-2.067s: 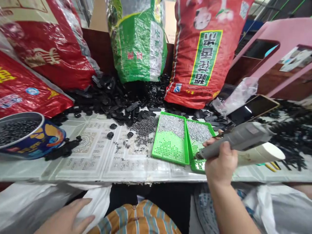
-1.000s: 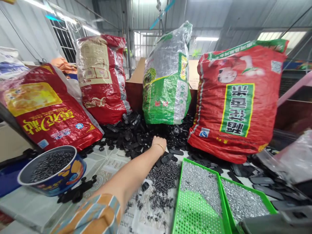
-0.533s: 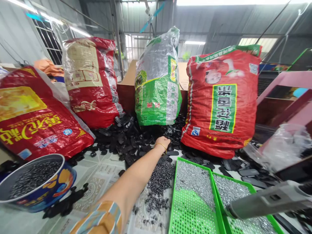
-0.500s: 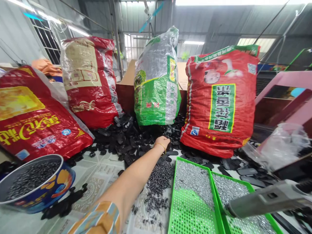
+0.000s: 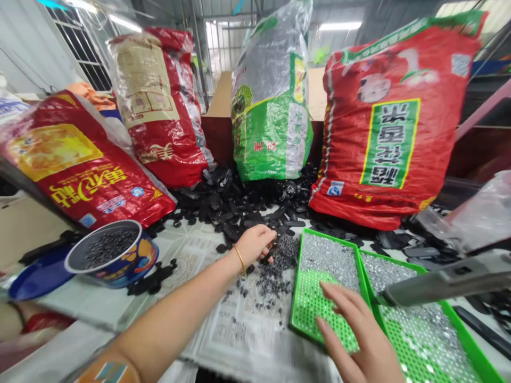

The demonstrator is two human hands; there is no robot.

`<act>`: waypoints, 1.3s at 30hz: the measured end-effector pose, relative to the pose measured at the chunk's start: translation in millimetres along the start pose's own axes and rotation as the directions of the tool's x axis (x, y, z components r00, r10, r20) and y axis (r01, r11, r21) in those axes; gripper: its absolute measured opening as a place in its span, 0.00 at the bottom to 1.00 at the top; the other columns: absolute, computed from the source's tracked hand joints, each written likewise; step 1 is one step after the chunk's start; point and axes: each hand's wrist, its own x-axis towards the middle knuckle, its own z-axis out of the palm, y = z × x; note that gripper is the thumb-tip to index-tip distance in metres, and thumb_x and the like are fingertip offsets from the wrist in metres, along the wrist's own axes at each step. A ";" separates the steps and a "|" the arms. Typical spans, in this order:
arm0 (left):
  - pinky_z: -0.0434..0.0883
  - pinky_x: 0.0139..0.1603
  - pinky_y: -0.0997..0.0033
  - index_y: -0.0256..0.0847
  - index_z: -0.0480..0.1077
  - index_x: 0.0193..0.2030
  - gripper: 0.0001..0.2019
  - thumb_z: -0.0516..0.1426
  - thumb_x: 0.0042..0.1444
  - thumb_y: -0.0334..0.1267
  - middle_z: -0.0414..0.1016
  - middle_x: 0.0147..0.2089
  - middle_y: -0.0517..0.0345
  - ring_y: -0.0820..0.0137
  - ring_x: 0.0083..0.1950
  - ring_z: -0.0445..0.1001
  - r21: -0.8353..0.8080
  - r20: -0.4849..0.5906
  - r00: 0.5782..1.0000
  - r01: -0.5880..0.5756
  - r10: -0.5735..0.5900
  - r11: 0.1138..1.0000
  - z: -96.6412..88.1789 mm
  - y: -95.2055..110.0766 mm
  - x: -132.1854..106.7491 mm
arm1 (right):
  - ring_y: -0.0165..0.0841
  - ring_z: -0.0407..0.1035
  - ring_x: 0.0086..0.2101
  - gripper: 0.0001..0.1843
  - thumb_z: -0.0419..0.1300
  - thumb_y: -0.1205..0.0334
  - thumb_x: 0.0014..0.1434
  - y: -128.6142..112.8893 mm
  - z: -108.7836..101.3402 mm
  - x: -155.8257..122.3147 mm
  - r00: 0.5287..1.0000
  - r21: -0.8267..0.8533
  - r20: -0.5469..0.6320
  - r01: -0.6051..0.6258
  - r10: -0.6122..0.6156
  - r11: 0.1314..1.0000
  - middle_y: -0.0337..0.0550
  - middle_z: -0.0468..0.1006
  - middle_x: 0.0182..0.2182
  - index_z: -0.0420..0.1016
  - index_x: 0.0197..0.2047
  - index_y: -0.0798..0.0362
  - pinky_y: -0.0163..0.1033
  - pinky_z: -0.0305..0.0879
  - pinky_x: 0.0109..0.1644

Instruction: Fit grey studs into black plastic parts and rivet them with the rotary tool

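Note:
My left hand [image 5: 256, 246], with a thin gold bracelet at the wrist, is closed, its fingers curled. What it holds is hidden. Beneath and beside it lies a pile of small black beads [image 5: 279, 268], spread over printed paper [image 5: 231, 332]. At lower right my right hand [image 5: 365, 340] is open and blurred, fingers apart, over the near part of a green perforated tray [image 5: 296, 303]. Small silvery pieces [image 5: 329, 255] cover that tray's far half. A second green tray [image 5: 459, 319] with similar pieces adjoins it on the right. Flat black pieces [image 5: 235, 199] are heaped behind my left hand.
Large filled sacks stand at the back: two red ones [image 5: 85, 165] [image 5: 175, 143], a green one [image 5: 267, 138] and another red one [image 5: 383, 149]. A blue tub [image 5: 136, 260] of black beads sits left. A grey tapered tool [image 5: 435, 282] reaches over the right tray.
My left hand has drawn back from the black heap toward the beads, and its fingers have stayed curled. My right hand has come into view over the tray. The view has tilted down.

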 end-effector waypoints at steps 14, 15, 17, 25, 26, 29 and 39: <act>0.64 0.29 0.75 0.39 0.66 0.31 0.11 0.59 0.48 0.44 0.67 0.26 0.61 0.74 0.26 0.68 -0.075 -0.186 0.982 -0.044 0.030 0.996 -30.8 -58.5 -133.0 | 0.31 0.68 0.31 0.16 0.56 0.65 0.53 -50.0 76.6 -0.4 0.936 0.249 0.344 -0.017 -0.072 0.968 0.43 0.72 0.35 0.67 0.47 0.50 0.37 0.68 0.35; 0.66 0.32 0.74 0.40 0.66 0.36 0.12 0.60 0.48 0.44 0.69 0.30 0.60 0.73 0.29 0.69 -0.173 -0.259 0.966 -0.062 0.016 0.983 -30.3 -60.4 -136.8 | 0.29 0.66 0.28 0.13 0.56 0.65 0.54 -52.5 80.0 -1.1 0.939 0.275 0.343 -0.092 -0.008 0.957 0.42 0.71 0.33 0.68 0.44 0.50 0.35 0.67 0.32; 0.68 0.37 0.71 0.42 0.63 0.44 0.19 0.61 0.47 0.43 0.70 0.38 0.57 0.71 0.36 0.71 -0.416 -0.322 0.942 -0.055 -0.090 0.908 -27.9 -64.4 -143.4 | 0.28 0.65 0.26 0.10 0.57 0.63 0.53 -57.3 87.9 -2.1 0.939 0.303 0.325 -0.217 0.113 0.928 0.41 0.71 0.31 0.69 0.41 0.50 0.35 0.65 0.29; 0.70 0.41 0.67 0.37 0.65 0.40 0.14 0.61 0.47 0.39 0.73 0.41 0.49 0.66 0.40 0.74 -0.844 -0.151 0.949 0.023 -0.279 0.536 -19.5 -79.0 -142.6 | 0.31 0.67 0.33 0.09 0.57 0.61 0.54 -73.4 118.1 -7.7 0.936 0.354 0.318 -0.262 0.147 0.898 0.43 0.72 0.36 0.68 0.40 0.50 0.36 0.66 0.34; 0.70 0.41 0.67 0.36 0.65 0.38 0.14 0.61 0.47 0.39 0.74 0.40 0.49 0.65 0.40 0.74 -0.849 -0.162 0.945 0.012 -0.282 0.529 -20.3 -81.2 -141.3 | 0.31 0.67 0.32 0.09 0.57 0.61 0.54 -73.9 118.4 -5.5 0.931 0.348 0.339 -0.258 0.135 0.901 0.43 0.72 0.35 0.69 0.40 0.50 0.36 0.66 0.34; 0.70 0.37 0.69 0.38 0.64 0.35 0.13 0.62 0.45 0.40 0.75 0.36 0.52 0.65 0.38 0.75 -0.855 -0.224 0.914 -0.017 -0.339 0.518 -27.2 -87.8 -139.3 | 0.31 0.68 0.34 0.09 0.56 0.58 0.55 -70.6 113.4 10.0 0.919 0.327 0.388 -0.201 0.062 0.923 0.44 0.72 0.37 0.71 0.40 0.50 0.36 0.66 0.34; 0.69 0.35 0.71 0.38 0.62 0.31 0.12 0.60 0.45 0.41 0.75 0.29 0.54 0.64 0.36 0.76 -0.779 -0.242 0.894 0.052 -0.376 0.625 -47.9 -87.5 -143.0 | 0.37 0.69 0.33 0.13 0.50 0.63 0.57 -40.4 126.8 70.3 0.875 -0.329 0.482 0.138 0.041 0.934 0.46 0.74 0.36 0.73 0.42 0.52 0.40 0.62 0.36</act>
